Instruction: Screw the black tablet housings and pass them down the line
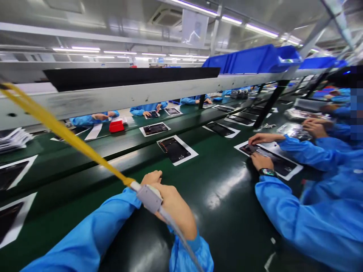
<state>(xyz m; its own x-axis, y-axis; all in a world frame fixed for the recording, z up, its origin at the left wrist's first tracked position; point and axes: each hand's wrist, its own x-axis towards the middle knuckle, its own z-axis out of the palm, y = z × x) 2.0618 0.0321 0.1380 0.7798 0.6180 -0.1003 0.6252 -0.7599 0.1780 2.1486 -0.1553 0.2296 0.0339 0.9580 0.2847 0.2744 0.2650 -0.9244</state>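
Observation:
My left hand is low over the green work surface, its visible fingers curled. Whatever lies inside them, if anything, is hidden. Close against it is my right hand, bent over toward the left wrist. A small grey box on a yellow strap, with a grey cable running down from it, covers the right fingers. I cannot tell whether the right hand touches the box. Beyond my hands lies a dark flat panel on a white sheet.
On the right a co-worker's hands work on another panel. More panels on white sheets lie at left. A shelf rail with blue bins crosses ahead. A red box stands across, near other people's hands.

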